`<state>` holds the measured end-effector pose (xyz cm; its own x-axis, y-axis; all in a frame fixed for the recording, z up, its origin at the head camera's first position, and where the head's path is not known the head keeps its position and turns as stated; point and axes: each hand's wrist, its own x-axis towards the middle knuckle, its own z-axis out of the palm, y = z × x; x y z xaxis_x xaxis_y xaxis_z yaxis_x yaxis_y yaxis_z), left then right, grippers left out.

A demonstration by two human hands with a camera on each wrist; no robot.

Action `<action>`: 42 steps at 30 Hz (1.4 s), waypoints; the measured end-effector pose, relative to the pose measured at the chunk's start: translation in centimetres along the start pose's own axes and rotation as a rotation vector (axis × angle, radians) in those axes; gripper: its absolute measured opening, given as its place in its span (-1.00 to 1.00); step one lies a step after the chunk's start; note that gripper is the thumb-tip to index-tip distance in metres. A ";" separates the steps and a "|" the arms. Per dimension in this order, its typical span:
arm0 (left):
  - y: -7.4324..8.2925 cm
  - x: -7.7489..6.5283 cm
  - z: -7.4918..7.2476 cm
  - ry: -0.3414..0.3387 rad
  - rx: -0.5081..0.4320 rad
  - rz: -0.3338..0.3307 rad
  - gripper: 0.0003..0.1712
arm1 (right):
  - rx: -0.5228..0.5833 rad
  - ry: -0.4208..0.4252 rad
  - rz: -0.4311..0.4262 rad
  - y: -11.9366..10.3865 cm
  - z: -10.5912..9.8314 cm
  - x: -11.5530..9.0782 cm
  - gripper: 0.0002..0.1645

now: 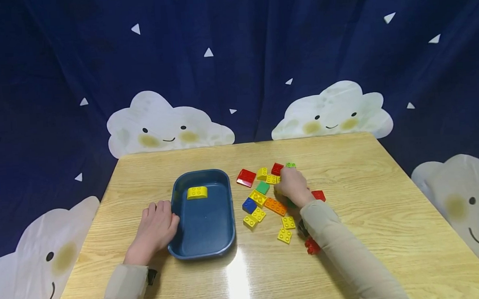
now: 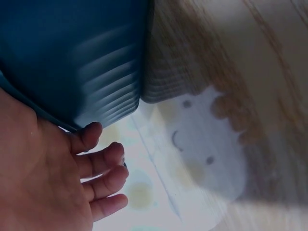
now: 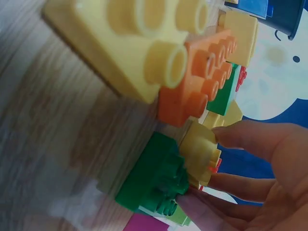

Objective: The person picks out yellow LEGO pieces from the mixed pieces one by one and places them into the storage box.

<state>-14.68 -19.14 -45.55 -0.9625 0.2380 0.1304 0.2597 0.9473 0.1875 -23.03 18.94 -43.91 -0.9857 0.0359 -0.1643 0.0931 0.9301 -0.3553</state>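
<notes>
In the head view, a dark blue plastic bin (image 1: 205, 235) stands left of centre with one yellow building brick (image 1: 197, 192) inside. My left hand (image 1: 157, 226) rests against the bin's left rim; in the left wrist view its fingers (image 2: 107, 183) are loosely bent beside the bin wall (image 2: 110, 72). To the right, my right hand (image 1: 292, 186) reaches down into a spread of bricks. Seen from the right wrist, its thumb and a finger pinch a yellow brick (image 3: 198, 153). A dark green brick (image 3: 156, 175) is right beside the fingertips, and an orange brick (image 3: 180, 86) lies close by.
Loose bricks lie between bin and right arm: a red one (image 1: 246, 178), a blue one (image 1: 249, 206), a green one (image 1: 262, 187), an orange one (image 1: 275, 206) and several yellow ones. Another red brick (image 1: 312, 246) is partly under the right forearm. A dark curtain hangs behind the wooden table (image 1: 366, 170).
</notes>
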 end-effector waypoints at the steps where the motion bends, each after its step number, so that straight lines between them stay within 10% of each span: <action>1: 0.0 0.0 0.0 0.000 -0.001 -0.002 -0.78 | -0.002 0.010 0.001 0.0 0.0 0.0 -0.80; 42: 0.1 -0.1 -0.1 0.003 -0.014 -0.005 -0.80 | 0.030 0.130 -0.128 -3.7 -3.6 -2.3 -0.64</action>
<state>-14.60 -19.12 -45.45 -0.9635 0.2330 0.1321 0.2563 0.9453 0.2018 -21.58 16.72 -38.88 -0.9995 -0.0329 0.0035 -0.0316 0.9189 -0.3933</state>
